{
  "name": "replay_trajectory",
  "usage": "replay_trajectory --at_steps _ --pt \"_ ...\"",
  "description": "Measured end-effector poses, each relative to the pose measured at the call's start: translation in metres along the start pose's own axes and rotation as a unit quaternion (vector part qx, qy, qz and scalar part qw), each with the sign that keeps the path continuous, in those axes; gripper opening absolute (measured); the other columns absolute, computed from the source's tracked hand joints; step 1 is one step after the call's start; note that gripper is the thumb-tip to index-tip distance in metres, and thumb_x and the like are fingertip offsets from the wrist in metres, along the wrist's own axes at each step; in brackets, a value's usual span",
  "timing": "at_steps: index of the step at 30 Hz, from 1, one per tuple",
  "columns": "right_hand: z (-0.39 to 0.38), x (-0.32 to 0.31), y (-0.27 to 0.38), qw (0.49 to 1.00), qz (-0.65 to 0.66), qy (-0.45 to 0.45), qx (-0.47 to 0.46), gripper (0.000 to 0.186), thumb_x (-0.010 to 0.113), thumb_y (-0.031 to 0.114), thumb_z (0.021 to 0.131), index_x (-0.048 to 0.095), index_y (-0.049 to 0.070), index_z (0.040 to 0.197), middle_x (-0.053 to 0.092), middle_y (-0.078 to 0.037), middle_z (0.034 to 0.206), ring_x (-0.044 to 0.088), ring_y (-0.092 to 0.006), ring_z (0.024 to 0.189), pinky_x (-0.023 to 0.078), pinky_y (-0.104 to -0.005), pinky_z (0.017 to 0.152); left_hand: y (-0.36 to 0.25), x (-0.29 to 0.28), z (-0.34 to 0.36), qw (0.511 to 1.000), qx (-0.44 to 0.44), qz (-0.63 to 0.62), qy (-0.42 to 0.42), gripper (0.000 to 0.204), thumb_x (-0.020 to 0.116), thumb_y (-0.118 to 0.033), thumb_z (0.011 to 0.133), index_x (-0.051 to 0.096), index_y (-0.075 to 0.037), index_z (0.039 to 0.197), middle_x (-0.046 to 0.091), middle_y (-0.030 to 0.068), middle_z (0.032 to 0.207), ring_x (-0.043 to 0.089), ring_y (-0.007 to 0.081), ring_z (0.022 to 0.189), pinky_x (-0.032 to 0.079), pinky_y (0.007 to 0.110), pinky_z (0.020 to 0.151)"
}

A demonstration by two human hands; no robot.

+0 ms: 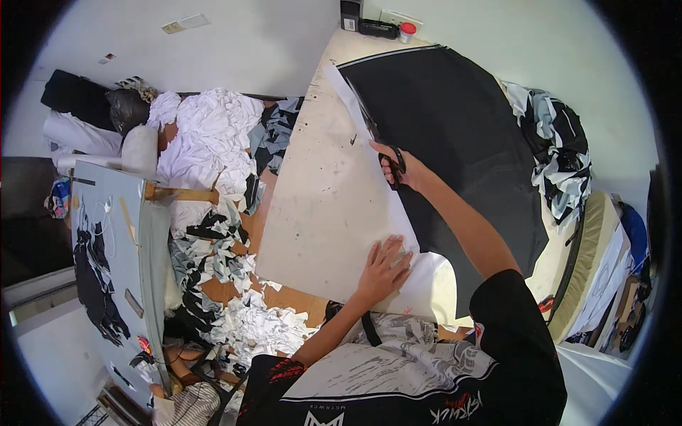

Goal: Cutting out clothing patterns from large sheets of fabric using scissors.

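A large sheet of black fabric [455, 121] lies over the light wooden table [320, 184], with a white layer [431, 273] showing along its left edge and at its near end. My right hand [414, 172] is closed on a pair of scissors [400, 160] with black handles, at the fabric's left edge. The blades point away from me along that edge; how far apart they stand is hard to make out. Flat on the table and the white layer's edge, nearer to me, rests my left hand [383, 271], fingers spread, holding nothing.
White cloth [213, 128] and scraps [259, 326] heap on the floor to the left. A grey table [106, 206] stands beyond them, with a person [192, 401] at its near end. Bundled scraps [561, 156] sit right of the fabric. A red-lidded jar [407, 32] stands at the far edge.
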State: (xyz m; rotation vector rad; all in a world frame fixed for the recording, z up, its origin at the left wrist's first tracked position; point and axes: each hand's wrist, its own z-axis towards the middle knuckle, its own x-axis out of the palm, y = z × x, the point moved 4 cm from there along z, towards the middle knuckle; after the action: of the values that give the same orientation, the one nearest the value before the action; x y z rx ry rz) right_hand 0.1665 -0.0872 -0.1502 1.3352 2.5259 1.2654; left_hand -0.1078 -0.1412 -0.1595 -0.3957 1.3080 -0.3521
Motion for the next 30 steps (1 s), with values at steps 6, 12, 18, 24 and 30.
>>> replay_trajectory --at_steps 6,12,18,24,30 --pt "0.004 -0.003 0.011 0.996 -0.061 -0.046 -0.056 0.056 0.091 0.057 0.076 0.053 0.019 0.065 0.053 0.002 0.06 0.054 -0.0137 0.052 0.045 -0.0304 0.053 -0.001 -0.004 0.004 1.0 0.012 -0.008 -0.008 0.044 0.072 -0.034 0.095 0.067 -0.021 0.137 0.044 0.0131 0.162 0.037 0.0334 0.153 0.028 0.057 0.123" --pt "0.027 0.012 0.029 1.0 -0.003 -0.003 -0.008 0.057 0.087 0.058 0.08 0.047 0.021 0.064 0.049 0.004 0.059 0.048 -0.0126 0.05 0.042 -0.0275 0.052 -0.002 -0.004 0.004 1.0 0.016 0.008 -0.001 0.045 0.073 -0.034 0.093 0.068 -0.02 0.136 0.043 0.0145 0.163 0.038 0.0349 0.152 0.029 0.058 0.122" --pt "0.044 0.011 0.037 0.999 -0.021 -0.023 -0.03 0.058 0.089 0.057 0.078 0.047 0.021 0.064 0.05 0.004 0.059 0.05 -0.012 0.049 0.043 -0.0268 0.049 -0.002 -0.005 0.007 1.0 0.015 -0.001 -0.009 0.044 0.073 -0.034 0.094 0.068 -0.02 0.135 0.043 0.0148 0.163 0.038 0.0353 0.152 0.03 0.058 0.121" --pt "0.048 0.015 0.05 0.994 -0.061 -0.036 -0.077 0.059 0.091 0.056 0.077 0.048 0.018 0.064 0.05 0.003 0.058 0.052 -0.0123 0.048 0.042 -0.0278 0.047 0.001 -0.012 0.008 0.999 0.016 0.01 -0.028 0.046 0.074 -0.033 0.093 0.067 -0.02 0.137 0.044 0.0148 0.163 0.038 0.0347 0.152 0.03 0.057 0.122" --pt "0.068 0.016 0.066 0.996 -0.052 -0.006 -0.078 0.057 0.093 0.056 0.075 0.052 0.017 0.065 0.051 0.002 0.058 0.052 -0.0123 0.047 0.043 -0.0278 0.046 -0.005 -0.014 0.003 0.999 0.022 0.021 -0.03 0.046 0.074 -0.033 0.092 0.067 -0.021 0.136 0.044 0.014 0.162 0.039 0.0346 0.152 0.029 0.057 0.122"
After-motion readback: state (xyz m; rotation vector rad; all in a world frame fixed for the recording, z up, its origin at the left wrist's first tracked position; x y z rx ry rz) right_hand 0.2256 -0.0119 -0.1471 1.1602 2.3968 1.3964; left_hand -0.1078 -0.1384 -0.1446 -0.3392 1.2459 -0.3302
